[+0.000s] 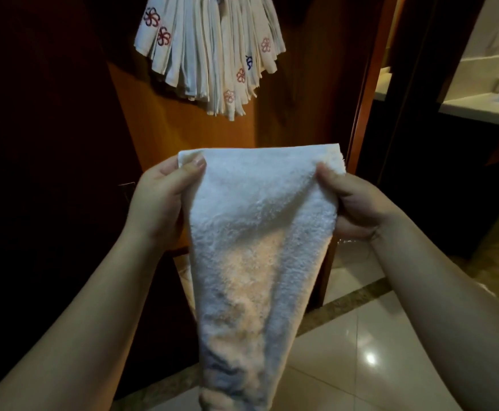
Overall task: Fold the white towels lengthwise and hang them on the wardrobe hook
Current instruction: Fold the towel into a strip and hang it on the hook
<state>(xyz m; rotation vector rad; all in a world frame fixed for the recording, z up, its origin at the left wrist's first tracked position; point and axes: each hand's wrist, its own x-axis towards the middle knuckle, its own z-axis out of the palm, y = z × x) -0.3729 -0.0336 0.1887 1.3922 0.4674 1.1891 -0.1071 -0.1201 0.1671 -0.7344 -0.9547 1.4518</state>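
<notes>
A white terry towel [254, 232] hangs in front of me, held up by its top edge and tapering down toward the floor. My left hand [162, 200] pinches the top left corner, thumb on the near face. My right hand [352, 203] pinches the top right corner the same way. Above, a bunch of several folded white towels [209, 51] with small embroidered flowers hangs against the wooden wardrobe [295, 108]. The hook that carries them is out of sight at the frame's top edge.
The dark wardrobe door [43, 143] stands to the left. An orange-brown wooden frame post [369, 84] rises on the right, with a pale countertop [485, 108] in the room beyond. Glossy floor tiles [360, 351] lie below.
</notes>
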